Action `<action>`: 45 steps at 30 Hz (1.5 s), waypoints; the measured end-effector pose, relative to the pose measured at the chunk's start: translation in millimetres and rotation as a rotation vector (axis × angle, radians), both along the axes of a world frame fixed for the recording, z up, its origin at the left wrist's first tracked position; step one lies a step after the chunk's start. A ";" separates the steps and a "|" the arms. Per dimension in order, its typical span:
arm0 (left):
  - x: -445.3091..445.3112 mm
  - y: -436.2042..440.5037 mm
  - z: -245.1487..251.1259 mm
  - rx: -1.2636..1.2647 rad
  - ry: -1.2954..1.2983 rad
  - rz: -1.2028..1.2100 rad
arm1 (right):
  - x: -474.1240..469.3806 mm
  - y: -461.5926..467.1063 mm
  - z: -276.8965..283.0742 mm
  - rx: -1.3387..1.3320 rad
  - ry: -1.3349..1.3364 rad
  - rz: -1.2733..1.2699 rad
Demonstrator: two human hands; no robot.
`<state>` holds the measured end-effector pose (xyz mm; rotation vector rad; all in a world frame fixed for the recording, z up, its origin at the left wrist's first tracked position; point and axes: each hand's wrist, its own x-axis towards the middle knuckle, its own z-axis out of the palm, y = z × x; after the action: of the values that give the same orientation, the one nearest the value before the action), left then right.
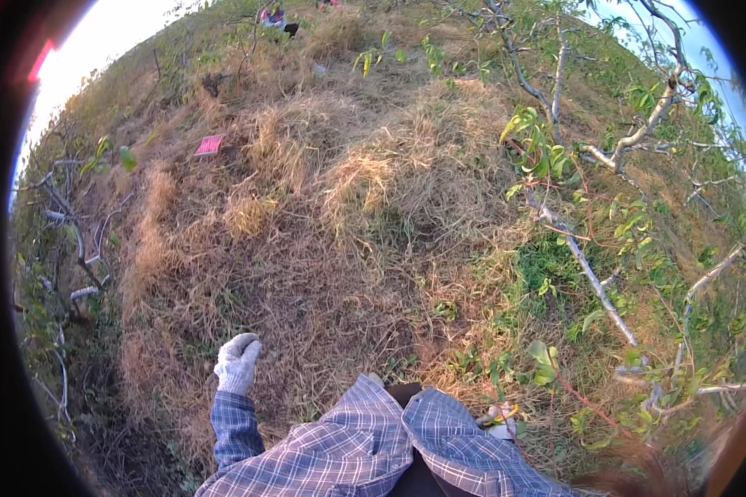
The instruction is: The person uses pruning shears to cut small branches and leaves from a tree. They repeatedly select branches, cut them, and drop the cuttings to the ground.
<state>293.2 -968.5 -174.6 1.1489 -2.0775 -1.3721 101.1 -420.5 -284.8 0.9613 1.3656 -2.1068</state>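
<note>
My left hand [237, 363], in a whitish knitted glove, hangs out over the dry grass at the lower left. Its fingers are curled in, and nothing shows in them. By the right side of my plaid shirt [354, 428], my gloved right hand [503, 430] is partly hidden by the cloth. It holds a small hand tool with a yellow handle [508, 414], perhaps pruning shears; its blades cannot be made out. Leafy twigs [544, 363] of a tree stand close to the right hand.
Bare, pale tree branches [590, 273] reach across the right side, and more branches [81, 248] line the left. Heaps of dry grass [360, 180] cover the ground ahead. A pink crate-like object [209, 145] lies at the upper left. A person [275, 20] is far off at the top.
</note>
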 end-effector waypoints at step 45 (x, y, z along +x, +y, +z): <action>-269.9 -314.9 -22.0 0.816 0.845 0.481 | -350.4 -765.1 375.9 -0.200 2.292 0.631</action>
<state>23.3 -1283.3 -196.5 0.9581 -0.6065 -2.0058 -249.3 -1185.6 91.1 -2.4009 1.4197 -1.9977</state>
